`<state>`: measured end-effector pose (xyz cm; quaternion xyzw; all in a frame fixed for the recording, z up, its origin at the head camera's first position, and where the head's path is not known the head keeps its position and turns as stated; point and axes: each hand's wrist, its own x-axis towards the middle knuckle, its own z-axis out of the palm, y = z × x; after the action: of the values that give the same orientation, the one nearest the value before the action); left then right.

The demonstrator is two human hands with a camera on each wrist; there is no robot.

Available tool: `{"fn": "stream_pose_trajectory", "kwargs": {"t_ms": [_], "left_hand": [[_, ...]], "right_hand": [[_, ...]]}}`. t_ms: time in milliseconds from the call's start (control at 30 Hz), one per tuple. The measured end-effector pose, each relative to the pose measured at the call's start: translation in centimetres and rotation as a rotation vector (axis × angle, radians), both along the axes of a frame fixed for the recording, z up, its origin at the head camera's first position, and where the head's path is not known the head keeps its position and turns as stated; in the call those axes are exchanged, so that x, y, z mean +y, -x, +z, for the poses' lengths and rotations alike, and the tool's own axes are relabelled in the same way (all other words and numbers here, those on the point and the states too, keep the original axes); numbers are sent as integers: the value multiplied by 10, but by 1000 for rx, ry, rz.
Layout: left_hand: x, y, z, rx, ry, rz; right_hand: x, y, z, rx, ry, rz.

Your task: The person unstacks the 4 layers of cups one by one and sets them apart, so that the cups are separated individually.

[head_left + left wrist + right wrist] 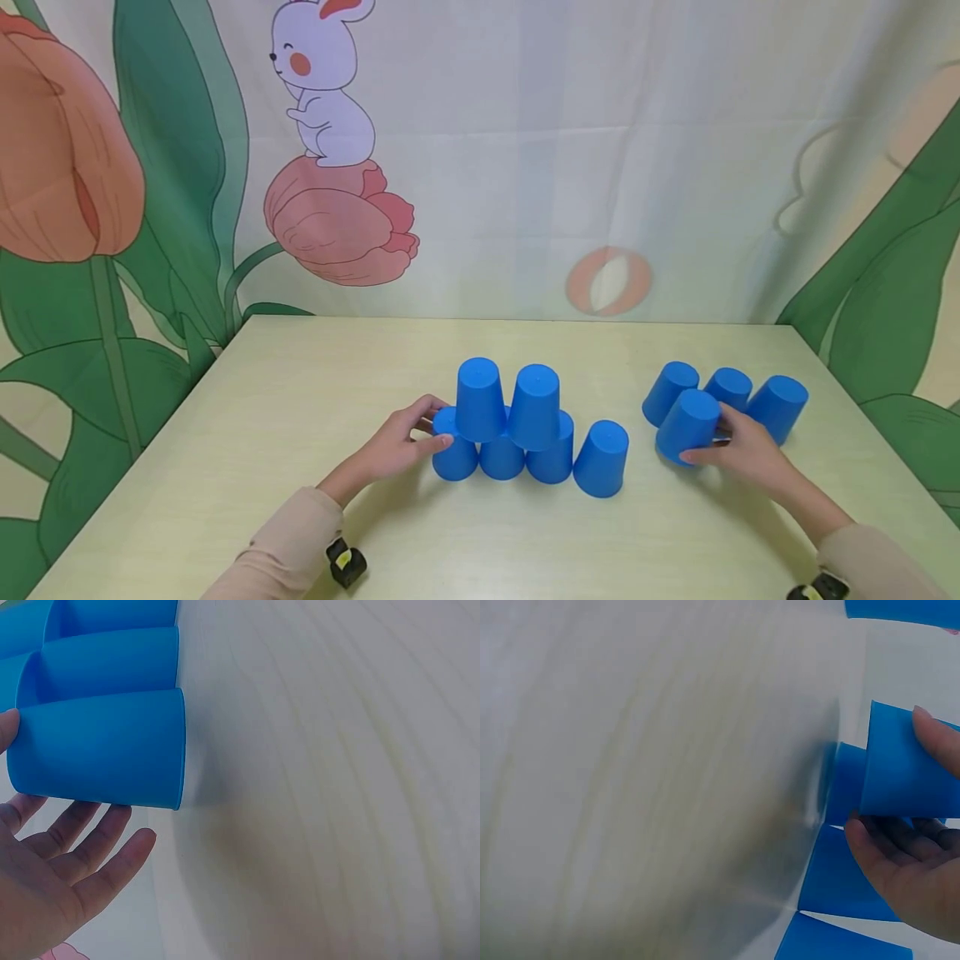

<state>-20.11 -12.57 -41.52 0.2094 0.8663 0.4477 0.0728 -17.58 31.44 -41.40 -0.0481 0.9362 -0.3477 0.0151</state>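
Note:
Upside-down blue cups stand on the table in two groups. At centre, two cups, an upper left cup [480,400] and an upper right cup [537,408], rest on a lower row. My left hand [397,442] holds the leftmost lower cup [97,750], thumb on the near side and fingertips at its outer side. Another cup [602,458] ends the row at the right. My right hand [753,450] grips a cup [687,427] between thumb and fingers; its rim looks slightly off the table in the right wrist view. Three cups stand behind it, including a rightmost cup [778,408].
The pale wooden table [480,550] reaches back to a printed curtain [487,208] with a rabbit and tulips. A gap of bare table lies between the two cup groups. Small black devices, such as the left one [347,563], sit at both wrists.

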Motion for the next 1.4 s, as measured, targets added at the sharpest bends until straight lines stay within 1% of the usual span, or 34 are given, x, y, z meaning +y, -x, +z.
{"fn": "stream_pose_trajectory", "kwargs": {"t_ms": [167,400,567,867,1000,1200,1400], "left_hand": [[1,0,1,-6,1,0],[0,1,0,-8,3,1],[0,0,0,-9,2,0],[0,0,1,-4,8,3],[0,0,0,-5,5,1],[-1,0,0,1,-1,-4],[-1,0,-1,5,1,-10]], "right_hand": [[4,5,-6,-27,-23,-5],[5,10,-10,-56,-53,3],[6,11,-12,-73,-60,4],[7,9,-12,-62,-57,5],[9,4,-7,-32,-32,3],[9,-7,9,54,34,26],[11,-14,24,104,26,26]]}}
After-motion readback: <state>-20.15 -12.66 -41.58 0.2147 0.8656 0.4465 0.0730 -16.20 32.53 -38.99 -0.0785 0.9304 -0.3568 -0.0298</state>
